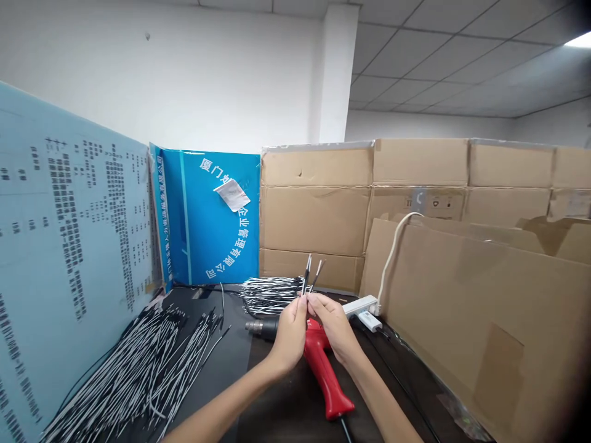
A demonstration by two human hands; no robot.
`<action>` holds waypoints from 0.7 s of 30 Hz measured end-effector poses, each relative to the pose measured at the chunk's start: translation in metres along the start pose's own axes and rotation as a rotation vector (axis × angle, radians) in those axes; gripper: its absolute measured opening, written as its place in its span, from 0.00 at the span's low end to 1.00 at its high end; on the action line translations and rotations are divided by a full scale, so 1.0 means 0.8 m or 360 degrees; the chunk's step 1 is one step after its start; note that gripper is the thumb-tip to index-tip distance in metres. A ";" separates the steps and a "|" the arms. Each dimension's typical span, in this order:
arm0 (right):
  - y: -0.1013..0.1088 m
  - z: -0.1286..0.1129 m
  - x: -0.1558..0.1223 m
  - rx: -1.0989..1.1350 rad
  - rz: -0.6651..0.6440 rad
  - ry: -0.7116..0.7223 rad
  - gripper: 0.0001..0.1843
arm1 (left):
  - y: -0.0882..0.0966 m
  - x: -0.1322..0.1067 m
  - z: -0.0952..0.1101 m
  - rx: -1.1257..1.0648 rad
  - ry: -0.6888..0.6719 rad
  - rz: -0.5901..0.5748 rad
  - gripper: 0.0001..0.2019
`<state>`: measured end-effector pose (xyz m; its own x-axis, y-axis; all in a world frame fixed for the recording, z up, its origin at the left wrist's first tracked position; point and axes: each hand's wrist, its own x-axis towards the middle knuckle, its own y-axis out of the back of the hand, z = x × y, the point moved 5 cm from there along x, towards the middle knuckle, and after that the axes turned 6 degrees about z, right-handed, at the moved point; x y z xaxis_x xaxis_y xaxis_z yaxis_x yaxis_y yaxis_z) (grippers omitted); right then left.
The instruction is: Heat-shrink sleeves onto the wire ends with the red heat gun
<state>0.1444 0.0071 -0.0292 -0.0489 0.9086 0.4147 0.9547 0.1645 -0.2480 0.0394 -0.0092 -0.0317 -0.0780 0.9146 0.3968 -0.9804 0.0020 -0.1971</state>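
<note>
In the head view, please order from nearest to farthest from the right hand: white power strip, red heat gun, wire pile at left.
1. Red heat gun: below the right hand.
2. White power strip: up to the right.
3. Wire pile: far left.

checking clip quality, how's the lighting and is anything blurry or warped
In the head view, the light is soft and even, with one bright glare at the ceiling lamp in the top right corner. The wide lens bows the printed board at the left, and the right edge darkens. The left hand and right hand look sharp, but single wires in the pile merge together.
</note>
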 end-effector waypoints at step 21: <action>0.009 0.013 0.000 -0.0142 0.0168 -0.0037 0.21 | 0.041 0.058 0.050 0.0739 -0.0114 -0.0521 0.22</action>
<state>0.1483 0.0122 -0.0405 0.0474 0.9279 0.3697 0.9772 0.0336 -0.2096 -0.0039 0.0173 0.0160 0.2470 0.8664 0.4340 -0.9309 0.0878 0.3546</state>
